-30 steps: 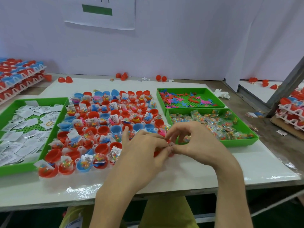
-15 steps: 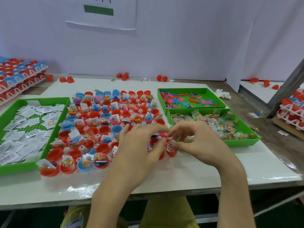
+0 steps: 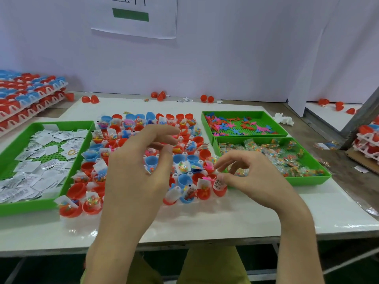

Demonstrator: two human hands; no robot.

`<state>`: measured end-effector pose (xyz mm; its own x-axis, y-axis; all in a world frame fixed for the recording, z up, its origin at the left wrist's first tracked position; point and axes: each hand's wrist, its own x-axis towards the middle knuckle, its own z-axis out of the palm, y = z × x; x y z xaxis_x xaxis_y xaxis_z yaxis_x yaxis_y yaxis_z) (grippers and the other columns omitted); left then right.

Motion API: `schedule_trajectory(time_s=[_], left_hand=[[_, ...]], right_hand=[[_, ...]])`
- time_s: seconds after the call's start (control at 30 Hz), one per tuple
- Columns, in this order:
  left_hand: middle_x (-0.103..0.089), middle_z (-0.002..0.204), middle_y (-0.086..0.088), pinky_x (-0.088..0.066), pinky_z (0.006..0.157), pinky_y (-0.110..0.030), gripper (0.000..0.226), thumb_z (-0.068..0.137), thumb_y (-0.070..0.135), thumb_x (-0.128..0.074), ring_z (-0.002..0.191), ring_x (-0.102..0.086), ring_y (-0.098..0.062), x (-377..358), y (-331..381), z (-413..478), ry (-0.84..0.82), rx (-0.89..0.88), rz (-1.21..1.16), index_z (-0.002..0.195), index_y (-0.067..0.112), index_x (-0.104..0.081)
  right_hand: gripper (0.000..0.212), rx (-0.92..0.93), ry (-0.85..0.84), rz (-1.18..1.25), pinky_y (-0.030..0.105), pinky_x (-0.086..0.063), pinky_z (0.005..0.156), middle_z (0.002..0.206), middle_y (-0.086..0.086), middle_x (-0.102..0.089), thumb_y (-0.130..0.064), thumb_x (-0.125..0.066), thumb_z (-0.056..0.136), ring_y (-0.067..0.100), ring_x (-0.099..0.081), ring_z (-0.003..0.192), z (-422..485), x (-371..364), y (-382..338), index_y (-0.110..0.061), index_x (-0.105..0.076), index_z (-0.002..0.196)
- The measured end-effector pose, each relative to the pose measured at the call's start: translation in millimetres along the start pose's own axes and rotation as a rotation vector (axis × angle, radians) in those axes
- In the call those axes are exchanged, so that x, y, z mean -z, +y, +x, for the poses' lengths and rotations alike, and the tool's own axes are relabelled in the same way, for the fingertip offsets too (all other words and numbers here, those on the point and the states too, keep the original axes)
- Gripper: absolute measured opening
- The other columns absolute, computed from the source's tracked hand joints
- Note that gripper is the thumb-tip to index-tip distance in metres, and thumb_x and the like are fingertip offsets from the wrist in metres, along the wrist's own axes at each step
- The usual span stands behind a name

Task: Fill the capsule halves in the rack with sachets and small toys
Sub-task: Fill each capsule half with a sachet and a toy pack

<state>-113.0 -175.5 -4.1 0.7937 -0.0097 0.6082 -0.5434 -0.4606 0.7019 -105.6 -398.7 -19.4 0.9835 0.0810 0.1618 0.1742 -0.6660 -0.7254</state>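
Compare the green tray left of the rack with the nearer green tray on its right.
The left tray holds white printed sachets; the near right tray holds clear packets of coloured bits. The left tray runs off the picture's edge; the near right tray lies fully in frame. The left tray stands alone; the near right tray sits in front of another green tray. Both are green and shallow.

Your left hand (image 3: 133, 177), right hand (image 3: 252, 181) were bare. Left forearm (image 3: 110, 242), right forearm (image 3: 297, 242) were bare too, down to frame bottom. You wore plain mustard-yellow garment (image 3: 209, 263) over lap, showing low between arms.
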Motion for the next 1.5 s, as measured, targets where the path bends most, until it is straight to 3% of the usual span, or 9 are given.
schedule_trajectory(time_s=[0.07,0.17,0.3,0.4,0.57,0.97,1.1,1.3,1.5], left_hand=[[-0.066,0.096,0.027,-0.045,0.090,-0.014,0.031,0.086,0.019,-0.066,0.098,-0.060,0.003,0.5,-1.0,-0.6,-0.112,0.003,0.063,0.109,0.039,-0.064],[-0.063,0.101,0.031,-0.032,0.110,-0.038,0.041,0.082,0.033,-0.072,0.108,-0.054,0.003,-7.4,-1.5,-3.0,-0.311,-0.009,0.219,0.118,0.048,-0.059],[-0.059,0.108,0.032,-0.001,0.121,-0.043,0.063,0.083,0.044,-0.073,0.120,-0.043,0.005,-24.5,-5.5,-5.3,-0.480,0.020,0.373,0.134,0.053,-0.039],[-0.058,0.109,0.032,0.008,0.119,-0.046,0.075,0.081,0.045,-0.075,0.123,-0.041,0.003,-32.3,-9.9,-7.5,-0.516,0.039,0.403,0.138,0.054,-0.025],[-0.061,0.109,0.030,0.009,0.118,-0.047,0.077,0.081,0.043,-0.075,0.122,-0.042,0.001,-38.9,-14.1,-8.9,-0.490,0.034,0.423,0.137,0.055,-0.023],[-0.063,0.112,0.027,0.006,0.119,-0.051,0.067,0.084,0.035,-0.074,0.120,-0.045,-0.002,-46.8,-19.6,-8.5,-0.460,0.045,0.443,0.136,0.052,-0.036],[-0.063,0.115,0.025,0.005,0.120,-0.052,0.067,0.084,0.033,-0.074,0.123,-0.044,-0.003,-45.3,-18.7,-7.9,-0.465,0.048,0.437,0.137,0.050,-0.038],[-0.062,0.113,0.027,0.006,0.119,-0.050,0.064,0.085,0.033,-0.073,0.122,-0.043,-0.001,-43.9,-17.2,-6.6,-0.475,0.044,0.409,0.135,0.052,-0.039],[-0.055,0.108,0.033,-0.003,0.123,-0.047,0.039,0.090,0.041,-0.065,0.120,-0.049,0.002,-32.0,-8.4,-2.1,-0.360,-0.009,0.306,0.127,0.048,-0.053]], right_hand=[[0.019,0.012,0.003,0.000,0.010,-0.047,0.075,0.085,-0.017,-0.072,-0.017,-0.079,0.081,0.004,-0.064,0.079,0.5,-2.0,-2.4,-0.034,-0.074,0.085],[0.014,0.031,0.012,-0.014,0.010,-0.046,0.074,0.088,-0.018,-0.071,-0.023,-0.079,0.081,0.003,-0.062,0.083,0.6,-4.2,-5.5,-0.035,-0.074,0.086],[0.012,0.053,0.022,-0.033,0.013,-0.041,0.071,0.093,-0.016,-0.065,-0.038,-0.082,0.074,-0.001,-0.055,0.091,0.5,-5.8,-9.5,-0.037,-0.073,0.083],[0.018,0.028,0.001,-0.113,0.016,-0.035,0.063,0.089,-0.011,-0.056,-0.050,-0.083,0.071,-0.006,-0.048,0.083,2.1,-9.6,-9.6,-0.038,-0.071,0.076],[0.016,0.023,0.006,-0.149,0.011,-0.036,0.065,0.084,-0.006,-0.052,-0.045,-0.085,0.073,-0.008,-0.045,0.074,3.5,-13.1,-7.9,-0.039,-0.070,0.073],[0.019,0.038,0.007,-0.162,0.023,-0.031,0.062,0.084,-0.006,-0.054,-0.033,-0.086,0.073,0.002,-0.045,0.070,7.6,-16.8,-6.3,-0.039,-0.068,0.076],[0.015,0.055,0.006,-0.138,0.017,-0.031,0.058,0.081,-0.007,-0.052,-0.029,-0.084,0.076,-0.003,-0.044,0.068,6.5,-14.2,-4.7,-0.035,-0.070,0.080],[0.013,0.076,0.124,-0.010,0.016,-0.036,0.058,0.072,-0.006,-0.050,-0.021,-0.075,0.085,0.004,-0.041,0.062,7.2,-9.2,-1.5,-0.033,-0.072,0.079],[0.019,0.094,0.327,0.070,0.023,-0.041,0.058,0.069,-0.003,-0.061,-0.015,-0.072,0.087,0.014,-0.049,0.061,8.9,-3.9,3.8,-0.031,-0.071,0.078]])
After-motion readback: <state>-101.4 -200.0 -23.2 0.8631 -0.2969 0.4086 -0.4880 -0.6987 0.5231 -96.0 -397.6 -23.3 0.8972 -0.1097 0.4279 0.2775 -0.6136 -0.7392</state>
